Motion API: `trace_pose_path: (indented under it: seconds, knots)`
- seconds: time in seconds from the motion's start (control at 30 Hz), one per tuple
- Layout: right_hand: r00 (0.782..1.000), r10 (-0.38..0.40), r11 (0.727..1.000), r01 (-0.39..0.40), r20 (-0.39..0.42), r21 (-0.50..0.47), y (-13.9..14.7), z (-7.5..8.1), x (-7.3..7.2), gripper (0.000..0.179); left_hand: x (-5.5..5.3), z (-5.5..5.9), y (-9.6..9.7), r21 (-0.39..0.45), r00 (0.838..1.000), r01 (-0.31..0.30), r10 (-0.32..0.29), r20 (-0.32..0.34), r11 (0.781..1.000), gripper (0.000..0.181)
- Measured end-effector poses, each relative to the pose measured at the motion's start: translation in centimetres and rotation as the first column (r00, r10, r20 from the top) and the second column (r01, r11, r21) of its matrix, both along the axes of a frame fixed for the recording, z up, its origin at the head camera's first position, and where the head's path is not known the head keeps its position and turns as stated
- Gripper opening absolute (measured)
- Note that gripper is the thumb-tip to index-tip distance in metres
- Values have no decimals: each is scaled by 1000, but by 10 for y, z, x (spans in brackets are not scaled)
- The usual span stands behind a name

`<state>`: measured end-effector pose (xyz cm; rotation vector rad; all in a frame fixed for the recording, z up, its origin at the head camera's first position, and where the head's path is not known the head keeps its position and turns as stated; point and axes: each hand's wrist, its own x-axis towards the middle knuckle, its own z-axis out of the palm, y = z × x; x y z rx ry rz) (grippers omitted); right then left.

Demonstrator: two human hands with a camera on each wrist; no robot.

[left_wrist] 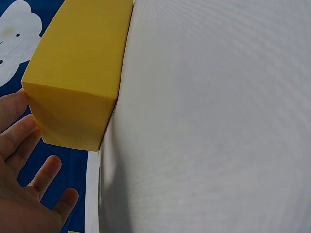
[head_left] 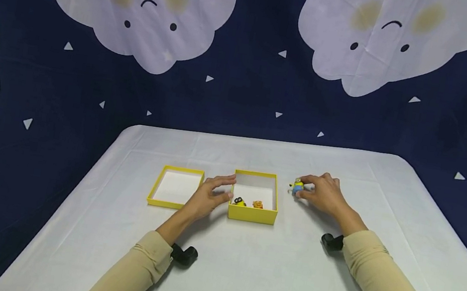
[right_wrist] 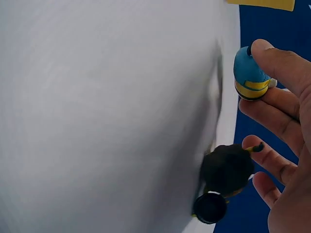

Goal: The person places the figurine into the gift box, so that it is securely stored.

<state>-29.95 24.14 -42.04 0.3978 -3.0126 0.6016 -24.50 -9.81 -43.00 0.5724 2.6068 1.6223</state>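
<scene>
My left hand [head_left: 206, 198] rests its spread, nearly straight fingers against the left side of the open yellow box [head_left: 252, 214]. In the left wrist view, fingertips [left_wrist: 18, 104] meet the edge of the box. Inside lie a yellow toy figure [head_left: 240, 202] with black goggles and a small orange toy figure [head_left: 258, 204]. To the right of the box, my right hand [head_left: 327, 193] pinches a blue and yellow minion figure [right_wrist: 250, 73] between thumb and fingers, just above the table. A dark toy figure [right_wrist: 228, 170] with a round black part sits under that hand, hidden in the head view.
A shallow yellow-rimmed lid [head_left: 151, 200] lies left of the box, inner side up, partly behind the left hand. White cloth covers the table [head_left: 260, 270]. A dark blue curtain [head_left: 249, 102] with clouds hangs behind it. Black camera mounts [head_left: 184, 256] are on both wrists.
</scene>
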Motion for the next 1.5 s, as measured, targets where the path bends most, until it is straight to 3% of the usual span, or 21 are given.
trace_pose_path:
  seconds: [0.67,1.17,1.5]
  knots:
    - [996,38,989,-49,-84,-139,-21,20,18,54,0,1,1,-6,1000,-10,10,-2,1000,42]
    - [998,41,980,-49,-45,-192,-46,30,29,53,1,1,0,6,1000,1,-1,3,1000,42]
    - [996,86,975,-92,-39,-203,-66,34,32,54,1,1,0,15,1000,9,-8,-15,1000,42]
